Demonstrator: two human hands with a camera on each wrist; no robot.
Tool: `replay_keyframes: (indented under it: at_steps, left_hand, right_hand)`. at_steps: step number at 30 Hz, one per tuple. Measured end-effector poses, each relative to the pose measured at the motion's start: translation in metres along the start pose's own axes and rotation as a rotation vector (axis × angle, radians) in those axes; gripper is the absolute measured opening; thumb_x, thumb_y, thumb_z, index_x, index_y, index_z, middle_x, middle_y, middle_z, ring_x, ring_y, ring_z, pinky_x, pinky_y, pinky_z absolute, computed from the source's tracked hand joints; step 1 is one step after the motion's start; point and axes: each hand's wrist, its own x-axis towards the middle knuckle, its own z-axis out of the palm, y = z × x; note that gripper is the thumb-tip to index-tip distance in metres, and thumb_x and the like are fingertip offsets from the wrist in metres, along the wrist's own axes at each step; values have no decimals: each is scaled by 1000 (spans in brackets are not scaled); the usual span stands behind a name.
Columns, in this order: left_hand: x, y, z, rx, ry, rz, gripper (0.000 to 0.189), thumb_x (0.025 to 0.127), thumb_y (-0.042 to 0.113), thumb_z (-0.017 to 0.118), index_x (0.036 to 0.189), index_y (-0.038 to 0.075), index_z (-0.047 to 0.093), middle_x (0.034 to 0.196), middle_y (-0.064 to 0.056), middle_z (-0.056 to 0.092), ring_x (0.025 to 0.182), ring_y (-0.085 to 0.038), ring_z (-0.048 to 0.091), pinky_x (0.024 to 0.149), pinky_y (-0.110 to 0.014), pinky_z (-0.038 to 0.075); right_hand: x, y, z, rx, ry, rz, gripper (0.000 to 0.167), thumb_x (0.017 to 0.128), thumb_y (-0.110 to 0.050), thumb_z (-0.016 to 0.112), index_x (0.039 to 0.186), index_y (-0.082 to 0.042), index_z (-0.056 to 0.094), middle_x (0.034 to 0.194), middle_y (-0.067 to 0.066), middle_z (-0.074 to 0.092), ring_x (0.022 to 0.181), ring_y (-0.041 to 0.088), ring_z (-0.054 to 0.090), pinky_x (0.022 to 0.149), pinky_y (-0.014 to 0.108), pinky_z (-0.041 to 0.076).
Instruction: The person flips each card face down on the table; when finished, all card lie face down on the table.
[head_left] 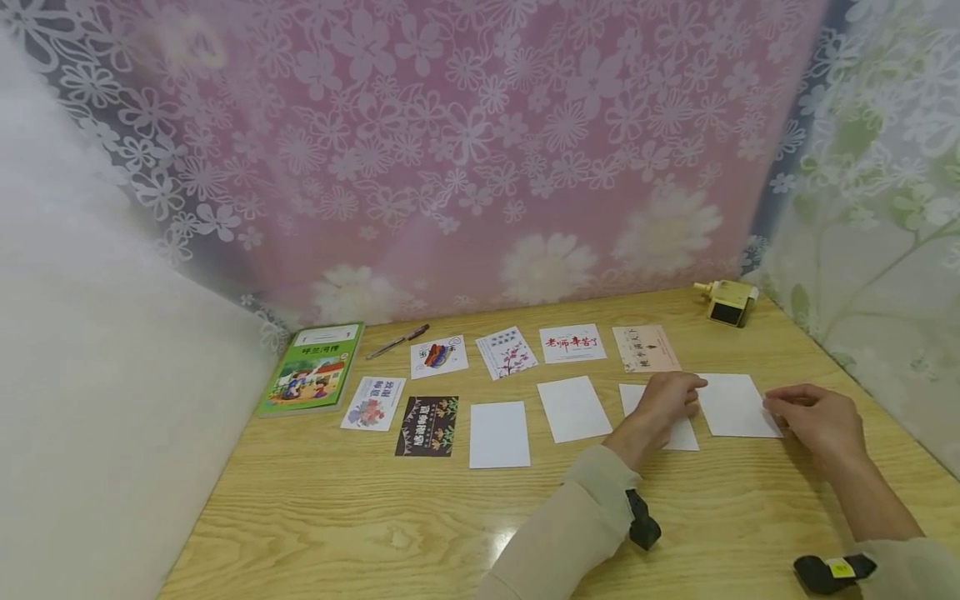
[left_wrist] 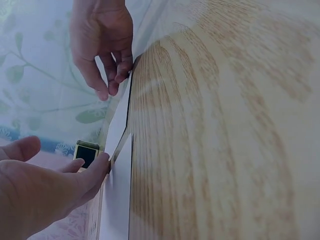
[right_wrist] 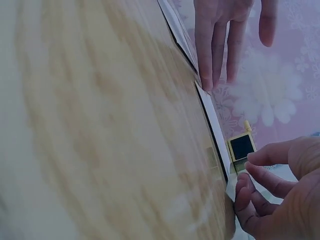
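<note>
A blank white card lies on the table at the right end of the front row. My left hand reaches over a second white card, partly hiding it, with fingertips at the first card's left edge. In the left wrist view the fingers of this left hand are fairly straight. At the right edge of the end card is my right hand. The right wrist view shows this right hand with fingers loosely bent, thumb and forefinger apart, and fingertips beside the card's corner.
Two more white cards and two printed cards extend leftward. Behind lie several printed cards, a pen and a green book. A small yellow object stands at the back right. Patterned curtains border the table.
</note>
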Motion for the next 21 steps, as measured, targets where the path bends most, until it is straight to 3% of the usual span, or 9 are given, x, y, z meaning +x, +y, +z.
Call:
replay_keyframes:
  at_steps: [3, 8, 16, 21]
  left_hand:
    - [0, 1, -1, 13, -2, 8, 27, 100, 13, 63, 117, -4, 75, 122, -14, 68, 125, -32, 64, 106, -44, 53]
    - [-1, 7, -6, 64, -9, 26, 28, 99, 18, 64, 118, 0, 75, 117, -7, 68, 121, -28, 64, 108, -42, 52]
    - [1, 19, -21, 97, 56, 64, 29, 97, 22, 65, 120, 8, 74, 116, 1, 67, 121, -33, 64, 109, -42, 50]
    - [9, 26, -37, 90, 135, 92, 34, 96, 20, 63, 126, 7, 72, 128, -4, 68, 125, -38, 62, 112, -49, 47]
  right_hand:
    - [-2, -2, 0, -31, 6, -32, 45, 103, -28, 63, 125, 12, 65, 79, -16, 62, 66, 8, 53, 53, 27, 48]
    - [-2, -6, 3, -54, -3, -141, 50, 106, -36, 59, 129, 7, 63, 90, -13, 61, 71, 4, 53, 55, 24, 49]
    - [12, -28, 20, 156, -108, -207, 52, 108, -33, 56, 139, 8, 54, 93, -30, 61, 85, -6, 61, 71, 16, 57]
    - [23, -42, 31, 209, -194, -232, 53, 111, -30, 51, 144, 11, 47, 98, -26, 63, 90, -10, 62, 78, 15, 57]
